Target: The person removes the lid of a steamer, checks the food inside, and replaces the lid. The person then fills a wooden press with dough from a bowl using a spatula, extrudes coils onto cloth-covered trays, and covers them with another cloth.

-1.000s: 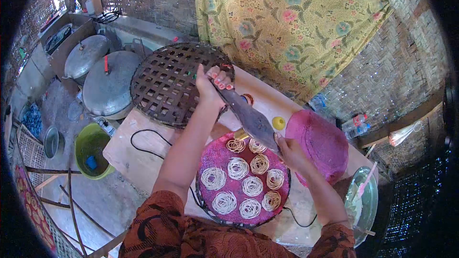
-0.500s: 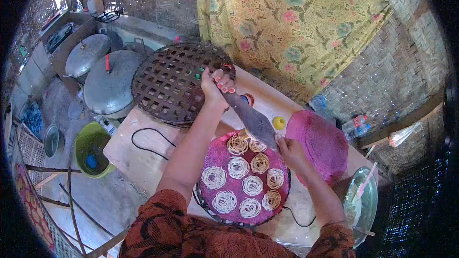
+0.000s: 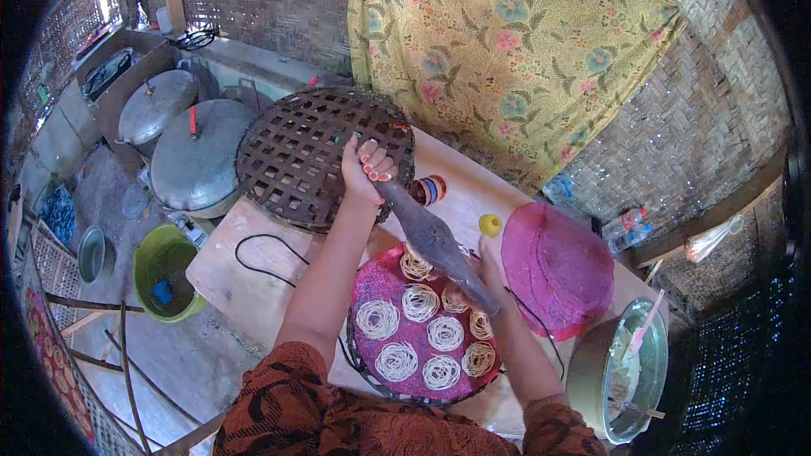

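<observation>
My left hand (image 3: 368, 171) is closed around the upper end of a dark wooden press (image 3: 431, 241), wide in the middle and narrow at its ends. The press slants down to the right above a round tray (image 3: 427, 382) lined with pink-purple cloth. My right hand (image 3: 486, 270) is under its lower end, thumb upward; the press hides most of the fingers, so their grip is unclear. Several coiled nests of pale noodle strands (image 3: 443, 331) lie on the cloth, some yellower than others. Those beneath the press are partly covered.
A dark woven lattice tray (image 3: 317, 152) lies at the table's back left. A pink stacked cloth (image 3: 557, 266), a yellow round object (image 3: 490, 225) and a striped roll (image 3: 429, 190) are right of it. A metal pot (image 3: 587, 384) with pale dough stands right; lidded pots (image 3: 198, 156) stand left.
The press has swung to a steeper slant, its lower end moving down. My left hand has shifted slightly left and down. My right hand has moved from the press's lower tip to underneath it.
</observation>
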